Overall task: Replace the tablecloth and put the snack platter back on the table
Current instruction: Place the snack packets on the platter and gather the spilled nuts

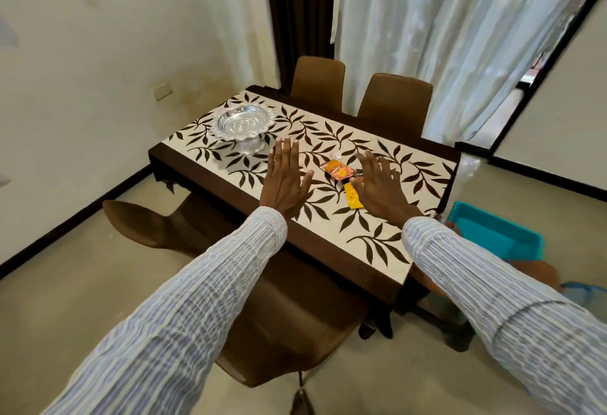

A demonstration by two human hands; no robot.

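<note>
A cream tablecloth [387,165] with a dark leaf pattern and brown border covers the table. On its far left end stands an empty silver pedestal platter [243,125]. Near the middle lie an orange snack packet [338,169] and a yellow packet [353,199]. My left hand [285,181] is held out flat, fingers apart, above the cloth just left of the packets. My right hand [381,184] is spread the same way just right of them, its thumb close to the yellow packet. Neither hand holds anything.
Two brown chairs [394,99] stand at the table's far side and two more [170,227] on my near side. A teal plastic bin [496,234] sits on the floor at the right. White curtains [443,36] hang behind the table.
</note>
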